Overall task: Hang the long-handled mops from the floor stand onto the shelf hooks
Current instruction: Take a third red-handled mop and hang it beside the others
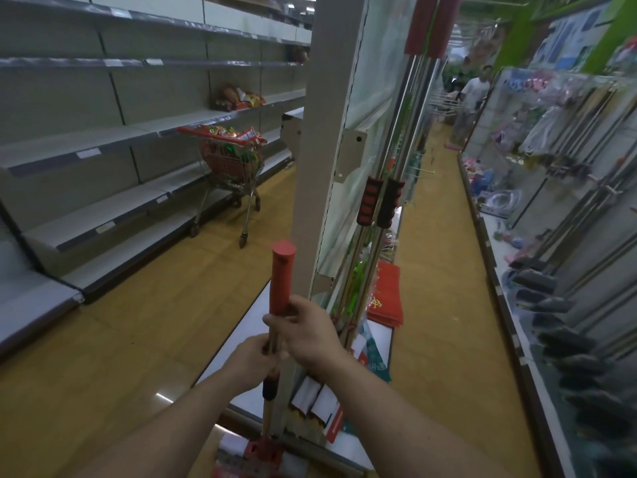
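Note:
I hold a long-handled mop upright in front of me; its red handle grip points up and its red head is near the floor by the shelf base. My right hand grips the pole just below the red grip. My left hand grips the pole slightly lower. On the end panel of the shelf unit other mops hang: two with red top grips high up, and two with red-and-black grips lower down.
A shopping cart full of snack bags stands in the left aisle beside mostly bare shelves. The right aisle has hanging goods and dark brushes along the right side. A person stands far down that aisle. Red packets lie on the low shelf.

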